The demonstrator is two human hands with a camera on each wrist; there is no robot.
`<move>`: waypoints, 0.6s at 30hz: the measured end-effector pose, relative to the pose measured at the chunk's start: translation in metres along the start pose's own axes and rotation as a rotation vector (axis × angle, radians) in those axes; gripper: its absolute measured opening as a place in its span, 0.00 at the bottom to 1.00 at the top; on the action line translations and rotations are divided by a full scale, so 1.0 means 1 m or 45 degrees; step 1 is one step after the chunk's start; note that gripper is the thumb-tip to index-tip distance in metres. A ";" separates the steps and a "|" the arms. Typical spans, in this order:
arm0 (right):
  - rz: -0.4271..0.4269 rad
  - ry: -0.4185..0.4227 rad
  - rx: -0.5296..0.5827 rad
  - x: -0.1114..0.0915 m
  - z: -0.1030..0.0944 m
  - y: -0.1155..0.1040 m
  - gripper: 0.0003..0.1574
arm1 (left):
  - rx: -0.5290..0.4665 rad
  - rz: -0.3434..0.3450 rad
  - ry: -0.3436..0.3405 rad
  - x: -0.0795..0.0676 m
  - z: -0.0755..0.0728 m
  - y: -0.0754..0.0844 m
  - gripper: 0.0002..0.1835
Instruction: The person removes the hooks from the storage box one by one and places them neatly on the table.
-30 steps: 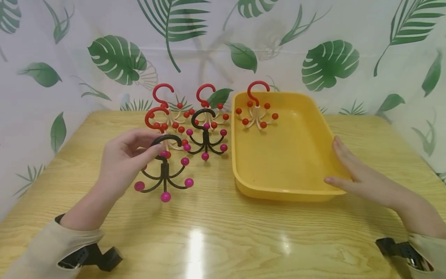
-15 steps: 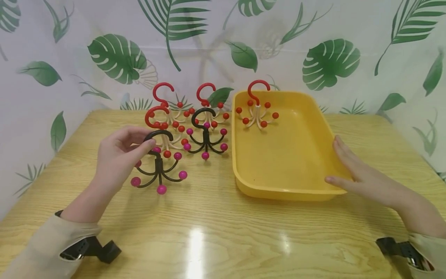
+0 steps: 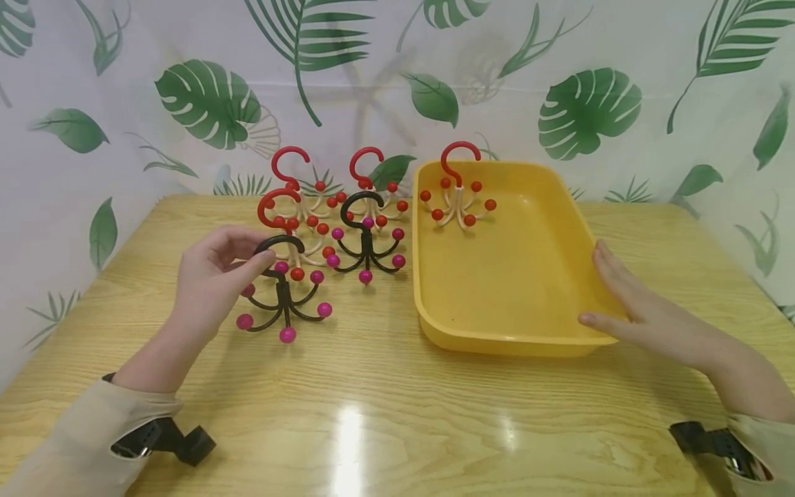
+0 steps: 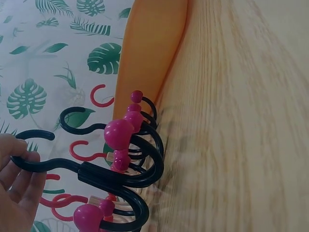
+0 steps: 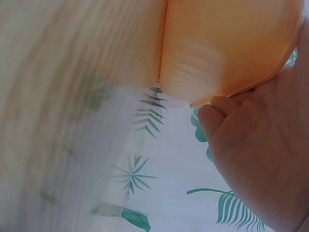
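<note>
In the head view, my left hand (image 3: pixel 217 269) pinches the curved top of a black multi-prong hanger hook (image 3: pixel 283 297) with pink ball tips. I cannot tell whether its prongs touch the table. Close behind it stands a cream hook with a red top (image 3: pixel 279 207), partly hidden. A second black hook (image 3: pixel 366 241) stands upright to its right. My right hand (image 3: pixel 652 317) grips the right rim of a yellow tray (image 3: pixel 497 341), thumb over the edge; its other fingers curl at the outer wall in the right wrist view. One red-topped cream hook (image 3: pixel 459 200) stands inside the tray.
Two more red-topped hooks, a left one (image 3: pixel 292 166) and a right one (image 3: pixel 366 166), stand at the back of the wooden table (image 3: pixel 279 428). Behind the table hangs a leaf-patterned white cloth (image 3: pixel 373 103).
My left hand has moved the black hook slightly left and away from me, with barely any motion in the last half second. My right hand and the tray have stayed put.
</note>
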State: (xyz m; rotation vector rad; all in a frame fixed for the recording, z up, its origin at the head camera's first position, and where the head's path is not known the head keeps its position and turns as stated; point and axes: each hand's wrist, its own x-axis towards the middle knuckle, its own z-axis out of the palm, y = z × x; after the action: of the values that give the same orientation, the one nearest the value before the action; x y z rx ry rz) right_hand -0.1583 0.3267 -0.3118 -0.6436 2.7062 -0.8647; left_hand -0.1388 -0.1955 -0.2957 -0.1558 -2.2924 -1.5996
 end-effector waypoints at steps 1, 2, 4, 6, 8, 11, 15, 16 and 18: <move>-0.001 0.000 0.002 0.000 0.000 0.000 0.58 | -0.007 0.001 0.001 0.000 0.000 -0.001 0.12; -0.002 0.000 0.001 0.000 0.000 0.000 0.58 | -0.015 -0.001 0.002 -0.001 -0.001 -0.001 0.12; -0.008 0.003 0.003 0.000 0.000 0.000 0.58 | -0.049 -0.009 0.002 -0.002 -0.001 -0.002 0.10; -0.009 0.003 -0.001 0.000 0.000 0.000 0.58 | -0.070 -0.019 0.003 -0.003 -0.002 -0.003 0.09; -0.013 0.005 -0.003 0.000 0.000 0.001 0.58 | -0.094 -0.031 0.005 -0.005 -0.004 -0.005 0.08; -0.019 0.001 -0.004 0.000 0.000 0.000 0.58 | -0.093 -0.038 0.006 -0.006 -0.006 -0.007 0.08; -0.021 -0.004 -0.006 0.000 0.000 -0.001 0.58 | -0.084 -0.041 0.001 -0.008 -0.007 -0.011 0.08; -0.020 -0.005 -0.008 0.000 0.000 -0.001 0.58 | -0.083 -0.042 -0.002 -0.008 -0.007 -0.012 0.08; -0.012 -0.003 -0.007 0.000 0.000 -0.001 0.58 | -0.084 -0.048 -0.005 -0.009 -0.006 -0.014 0.08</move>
State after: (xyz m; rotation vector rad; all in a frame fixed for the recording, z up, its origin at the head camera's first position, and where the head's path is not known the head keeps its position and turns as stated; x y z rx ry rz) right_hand -0.1578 0.3259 -0.3107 -0.6590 2.7063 -0.8586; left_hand -0.1335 -0.2056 -0.3092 -0.1329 -2.2591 -1.6961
